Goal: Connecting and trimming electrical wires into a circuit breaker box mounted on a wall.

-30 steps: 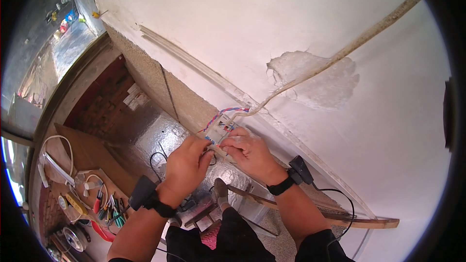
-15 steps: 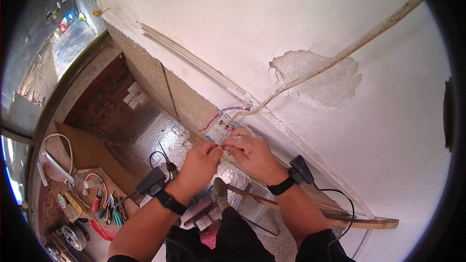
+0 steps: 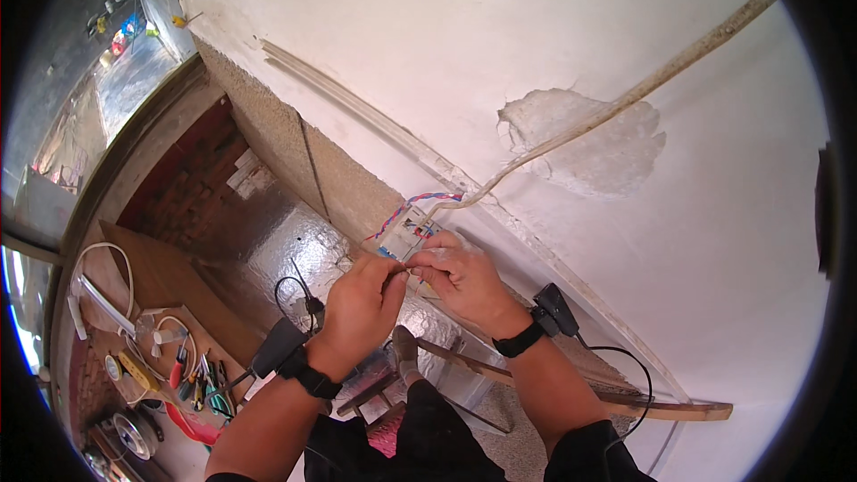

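Just below a small white electrical box [image 3: 416,223] on the wall edge, my two hands meet fingertip to fingertip. My left hand [image 3: 361,290] is closed in a pinch, thumb against the bent fingers. My right hand [image 3: 464,286] also pinches, its thumb and forefinger touching the left fingertips. Between them is the end of a thin wire, mostly hidden by the fingers. Twisted red and blue wires [image 3: 397,217] run into the box from the side. A thick pale cable [image 3: 571,132] comes down across the wall and ends at the box.
At lower left, a wooden board holds several hand tools, among them red-handled pliers [image 3: 178,369] and a yellow meter-like tool [image 3: 138,373]. A wooden stick [image 3: 661,409] lies along the wall's foot. The white wall has a patch of broken plaster [image 3: 589,147].
My left hand has turned at the wrist, its thumb now pointing up toward the box and its fingers over the pinch point. My right hand has stayed almost in place.
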Tool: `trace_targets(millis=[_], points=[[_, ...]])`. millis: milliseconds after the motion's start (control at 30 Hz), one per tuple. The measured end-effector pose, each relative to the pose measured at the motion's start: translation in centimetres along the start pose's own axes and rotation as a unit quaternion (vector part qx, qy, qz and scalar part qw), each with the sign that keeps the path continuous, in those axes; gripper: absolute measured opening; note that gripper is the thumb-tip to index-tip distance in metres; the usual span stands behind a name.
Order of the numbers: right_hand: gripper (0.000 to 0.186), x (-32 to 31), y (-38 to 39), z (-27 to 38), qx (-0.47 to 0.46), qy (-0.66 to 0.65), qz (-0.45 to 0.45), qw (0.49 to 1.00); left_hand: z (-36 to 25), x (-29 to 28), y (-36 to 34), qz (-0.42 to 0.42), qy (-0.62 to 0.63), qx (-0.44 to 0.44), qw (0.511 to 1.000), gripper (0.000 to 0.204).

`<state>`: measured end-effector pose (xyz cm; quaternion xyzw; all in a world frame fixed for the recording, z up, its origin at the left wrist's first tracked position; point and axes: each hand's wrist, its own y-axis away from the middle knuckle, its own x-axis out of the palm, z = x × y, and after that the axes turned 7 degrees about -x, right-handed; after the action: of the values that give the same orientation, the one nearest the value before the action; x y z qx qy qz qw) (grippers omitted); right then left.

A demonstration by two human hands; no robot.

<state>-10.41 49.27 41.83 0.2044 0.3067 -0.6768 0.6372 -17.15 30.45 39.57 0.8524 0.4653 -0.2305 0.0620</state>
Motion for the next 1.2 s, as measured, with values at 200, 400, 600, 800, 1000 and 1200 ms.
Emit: trace_targets(millis=[200,400,600,800,1000,1200], points=[[0.019,0.1,0.0,0.2,-0.026,0.011,-0.02,0.999,0.2,0.5,-0.2,0.087,0.246,-0.27,0.927,0.017],[0.013,0.1,-0.2,0.3,-0.017,-0.001,-0.064,0.998,-1.0,0.8,-0.6,0.099,0.535,-0.376,0.75,0.009],[0.013,0.2,-0.1,0.3,0.008,-0.054,-0.077,0.996,-1.6,1.3,-0.5,0.099,0.636,-0.378,0.665,0.009],[0.01,-0.3,-0.1,0.6,0.007,-0.023,-0.058,0.998,-0.2,-0.5,-0.8,0.124,0.464,-0.312,0.82,0.013],[0.009,0.0,0.1,0.4,0.028,-0.045,-0.052,0.997,-0.2,-0.7,-1.3,0.135,0.376,-0.275,0.875,0.014],[0.008,0.4,0.0,0.1,-0.032,-0.003,-0.082,0.996,0.6,0.5,-1.2,0.123,0.397,-0.212,0.884,0.017]])
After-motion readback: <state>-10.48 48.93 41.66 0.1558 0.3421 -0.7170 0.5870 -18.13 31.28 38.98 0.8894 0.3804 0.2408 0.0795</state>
